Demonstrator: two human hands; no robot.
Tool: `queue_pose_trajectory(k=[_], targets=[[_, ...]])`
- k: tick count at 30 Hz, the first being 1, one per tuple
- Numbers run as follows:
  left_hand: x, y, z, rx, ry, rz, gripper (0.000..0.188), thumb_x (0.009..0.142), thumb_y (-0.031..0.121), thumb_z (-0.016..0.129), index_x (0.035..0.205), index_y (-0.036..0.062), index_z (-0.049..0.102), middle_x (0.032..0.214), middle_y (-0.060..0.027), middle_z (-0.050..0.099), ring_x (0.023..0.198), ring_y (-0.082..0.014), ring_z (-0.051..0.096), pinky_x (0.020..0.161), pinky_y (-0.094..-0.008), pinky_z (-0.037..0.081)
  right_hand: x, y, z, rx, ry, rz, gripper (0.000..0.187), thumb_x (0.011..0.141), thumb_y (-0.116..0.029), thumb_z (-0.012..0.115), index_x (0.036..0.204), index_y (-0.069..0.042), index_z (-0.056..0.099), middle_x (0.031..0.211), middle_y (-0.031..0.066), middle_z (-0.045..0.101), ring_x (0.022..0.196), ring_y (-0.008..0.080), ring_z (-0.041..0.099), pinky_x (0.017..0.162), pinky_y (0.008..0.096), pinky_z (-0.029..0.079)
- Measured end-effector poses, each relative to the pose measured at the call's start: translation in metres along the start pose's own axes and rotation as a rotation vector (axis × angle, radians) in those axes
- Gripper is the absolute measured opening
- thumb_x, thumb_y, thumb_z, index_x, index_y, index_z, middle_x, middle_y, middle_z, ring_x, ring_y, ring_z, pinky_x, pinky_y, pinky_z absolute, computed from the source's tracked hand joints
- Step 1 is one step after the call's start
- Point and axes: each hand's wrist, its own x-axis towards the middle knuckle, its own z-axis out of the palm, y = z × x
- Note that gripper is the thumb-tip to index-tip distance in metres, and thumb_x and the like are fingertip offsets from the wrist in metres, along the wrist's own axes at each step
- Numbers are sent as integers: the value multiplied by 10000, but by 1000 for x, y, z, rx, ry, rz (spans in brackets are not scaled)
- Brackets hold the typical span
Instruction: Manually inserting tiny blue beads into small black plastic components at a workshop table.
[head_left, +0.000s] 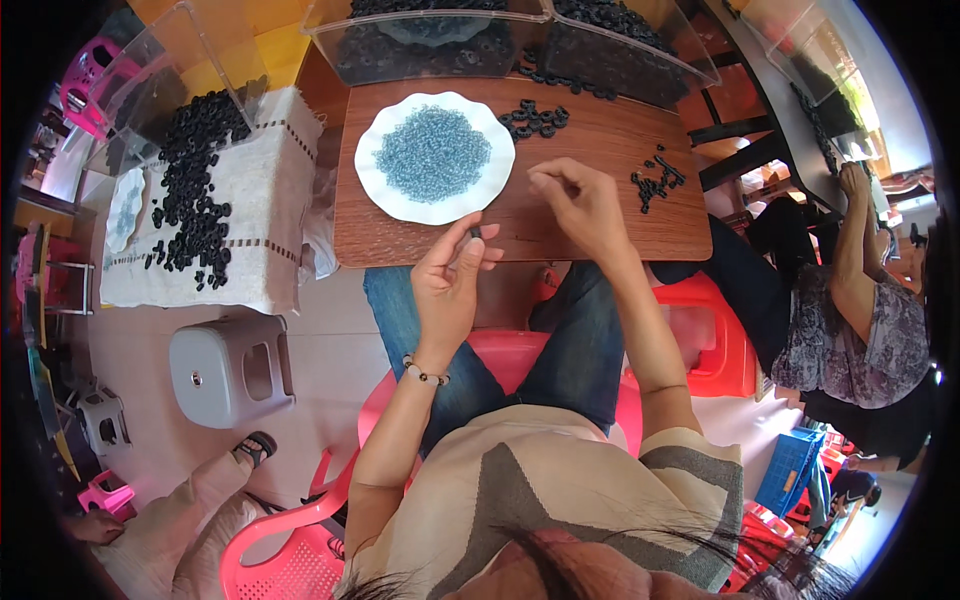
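Observation:
My left hand [448,285] is just below the plate, at the table's near edge, with a small black piece [475,232] pinched between thumb and fingers. My right hand [585,205] hovers over the table to the right of the plate, thumb and fingertips pressed together; anything between them is too small to make out. A white plate [370,195] with a wavy rim holds a heap of tiny clear blue-grey beads [432,155]. Several black rings [535,120] lie beside the plate at its right. Farther right is a loose cluster of small black pieces [657,182].
Clear plastic bins [430,60] full of black rings line the table's [600,230] far side. On the left, black rings [195,180] spill over a white cloth [265,190]. A grey stool [210,375] stands below it. Another person [855,320] works at the right.

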Motion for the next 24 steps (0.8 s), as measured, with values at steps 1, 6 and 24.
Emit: queue_pose_trajectory(k=[1,6,24], targets=[[0,-2,-1,-22,-53,1,345,1010,91,656,1328,-39,625,1171,-126,727,932,-126,701,816,-237,552,-4,-6,-3,3,-6,2,152,941,-93,687,1037,13,738,840,103,754,754,142,703,692,302,536],[-2,-3,-3,-49,-136,17,335,1001,78,666,1316,-31,640,1187,-117,710,999,-116,666,862,-244,534,-26,-27,-3,199,-81,68,143,960,-84,685,1064,-2,738,927,44,769,803,84,680,694,267,523],[0,0,1,-180,103,91,151,962,21,695,1103,-31,688,1064,-86,718,911,-121,716,809,-251,588,46,-25,32,-351,-326,-153,187,851,-156,758,1001,-45,759,887,132,727,841,285,650,738,403,506]])
